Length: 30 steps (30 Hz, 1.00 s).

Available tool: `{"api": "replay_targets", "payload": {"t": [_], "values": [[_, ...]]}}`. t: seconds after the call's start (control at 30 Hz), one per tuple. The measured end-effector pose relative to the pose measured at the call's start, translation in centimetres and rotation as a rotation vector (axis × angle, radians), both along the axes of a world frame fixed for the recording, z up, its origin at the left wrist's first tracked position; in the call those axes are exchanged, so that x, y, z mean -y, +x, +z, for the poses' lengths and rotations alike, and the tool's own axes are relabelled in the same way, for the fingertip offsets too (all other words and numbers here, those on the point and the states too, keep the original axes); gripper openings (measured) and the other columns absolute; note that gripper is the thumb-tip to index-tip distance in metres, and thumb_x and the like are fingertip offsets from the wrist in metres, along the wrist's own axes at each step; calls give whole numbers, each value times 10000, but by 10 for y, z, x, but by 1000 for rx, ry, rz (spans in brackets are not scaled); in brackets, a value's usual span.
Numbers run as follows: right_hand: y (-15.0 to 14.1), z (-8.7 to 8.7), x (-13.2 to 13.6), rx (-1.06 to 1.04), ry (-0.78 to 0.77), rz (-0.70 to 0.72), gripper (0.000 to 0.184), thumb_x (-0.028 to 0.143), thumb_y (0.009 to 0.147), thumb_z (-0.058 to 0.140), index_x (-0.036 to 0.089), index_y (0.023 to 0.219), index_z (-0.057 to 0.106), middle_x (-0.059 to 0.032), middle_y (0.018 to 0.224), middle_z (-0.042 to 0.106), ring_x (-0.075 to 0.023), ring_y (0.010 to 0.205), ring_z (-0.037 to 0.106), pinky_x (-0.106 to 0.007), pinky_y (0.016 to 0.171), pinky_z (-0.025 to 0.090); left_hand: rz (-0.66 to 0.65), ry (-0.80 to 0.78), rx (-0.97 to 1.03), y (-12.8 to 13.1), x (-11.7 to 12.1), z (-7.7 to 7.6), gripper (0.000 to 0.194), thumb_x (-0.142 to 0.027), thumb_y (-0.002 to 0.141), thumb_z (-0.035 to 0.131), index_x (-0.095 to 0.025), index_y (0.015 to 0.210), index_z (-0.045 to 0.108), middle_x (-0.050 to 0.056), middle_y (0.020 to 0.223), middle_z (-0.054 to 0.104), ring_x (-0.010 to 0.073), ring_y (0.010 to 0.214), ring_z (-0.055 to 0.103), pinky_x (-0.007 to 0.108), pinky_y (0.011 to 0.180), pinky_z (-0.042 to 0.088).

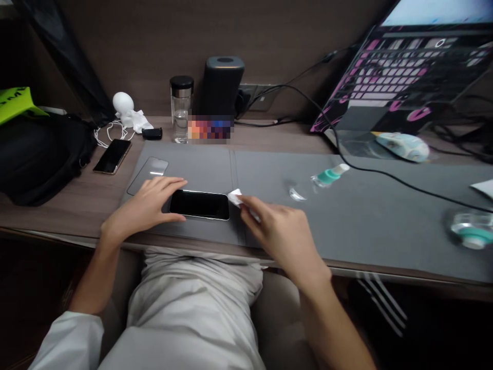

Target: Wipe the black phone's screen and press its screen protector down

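A black smartphone point(200, 204) lies flat, screen up, on a grey desk mat point(370, 231). My left hand point(144, 208) sits over its left end, with fingers and thumb against the edges. My right hand point(281, 236) pinches a white wipe point(235, 197) and presses it to the phone's right edge. A clear glass screen protector point(148, 174) lies on the mat beyond my left hand, apart from the phone. Farther right stand a small bottle with a teal band point(330, 174) and a small clear piece point(296, 194).
A second smartphone point(111, 156) and white earphones point(111, 132) lie left of the mat, beside a black backpack point(38, 159). A glass bottle point(181, 110) and black cylinder point(223, 85) stand behind. At right are a tilted laptop point(400, 77), mouse point(402, 146) and black cable point(370, 167).
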State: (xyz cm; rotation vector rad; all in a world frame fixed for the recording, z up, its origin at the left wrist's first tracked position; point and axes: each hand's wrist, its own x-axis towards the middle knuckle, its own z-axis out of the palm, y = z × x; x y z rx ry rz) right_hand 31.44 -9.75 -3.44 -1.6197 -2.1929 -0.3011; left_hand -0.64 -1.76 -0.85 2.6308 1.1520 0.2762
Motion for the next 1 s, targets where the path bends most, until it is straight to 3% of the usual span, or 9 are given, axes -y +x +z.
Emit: {"api": "replay_targets", "payload": {"t": [0.13,0.3,0.53,0.67,0.83,1.0], "values": [[-15,-1,6,4,-74,170,343,196,1119,478,214,1282,779,-85,1077,895,-221,827,838,-313,691,550,-14,-23,-18,15,-1,-13,728,-580,1089,669,-238,1686,430,127,1628,586,326,1505,531,489,1277,380],[-20,-5,7,27,-85,292,370,132,1106,476,145,1352,752,-160,1388,811,-282,1227,818,-402,978,677,-41,8,20,18,-5,-19,738,-530,1077,707,-232,1687,419,126,1528,632,316,1414,585,480,1264,398],[-27,-3,20,52,-102,267,397,219,1152,446,91,1380,745,-217,1393,793,-338,1279,795,-466,968,710,-17,30,57,25,-3,-23,788,-543,1037,754,-260,1690,415,109,1471,656,325,1350,611,499,1235,425],[-31,-12,9,-2,-74,210,427,284,1176,447,59,1384,745,-238,1440,761,-351,1316,775,-475,1002,701,-15,2,35,26,-3,-22,814,-553,1013,782,-217,1674,445,126,1439,644,331,1335,601,481,1203,450],[-32,-21,-10,-69,-120,184,472,364,1176,480,75,1478,700,-240,1558,677,-364,1451,681,-525,1144,633,-13,-37,38,25,-5,-21,803,-598,1031,730,-239,1684,432,126,1455,616,341,1370,577,520,1267,389],[-35,-17,-2,-23,-88,189,520,384,1186,435,30,1465,694,-280,1527,687,-378,1433,695,-533,1129,644,0,-77,46,24,-6,-21,816,-636,1024,712,-260,1691,433,108,1419,615,332,1347,579,532,1283,376]]}}
